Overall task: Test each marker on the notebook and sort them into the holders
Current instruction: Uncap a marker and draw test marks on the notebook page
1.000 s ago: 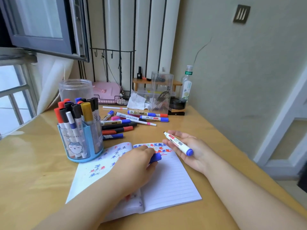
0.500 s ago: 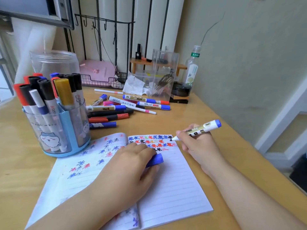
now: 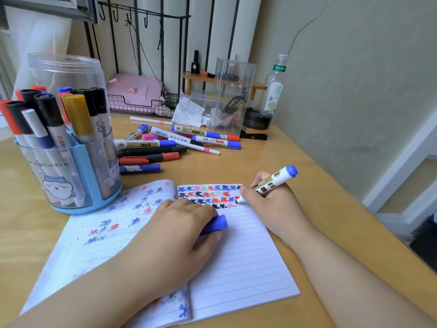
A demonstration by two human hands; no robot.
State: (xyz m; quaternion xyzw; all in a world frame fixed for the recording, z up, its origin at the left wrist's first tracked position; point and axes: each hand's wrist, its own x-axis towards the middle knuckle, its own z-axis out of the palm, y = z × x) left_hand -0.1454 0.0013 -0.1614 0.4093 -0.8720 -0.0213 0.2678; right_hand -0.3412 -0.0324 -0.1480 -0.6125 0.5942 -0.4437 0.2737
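One open lined notebook is seen on the wooden desk, its pages marked with rows of small blue, red and black stars. One white marker with a blue end is gripped in the right hand, fingers curled round the barrel, the tip touching the page at the end of the lowest star row. One blue cap is pinched in the left hand, which rests on the notebook's middle fold.

Beyond the notebook, a loose pile of markers lies on the desk; about ten are counted, though they overlap and the count is uncertain. Left of the notebook stands one round holder of clear plastic with a blue base and a cartoon print, filled with roughly a dozen upright markers; those at the left are cut off by the frame edge. Behind the holder one clear jar is partly hidden. Beyond the pile, one clear rectangular holder and one glass bottle are seen; the holder's contents are hard to make out.
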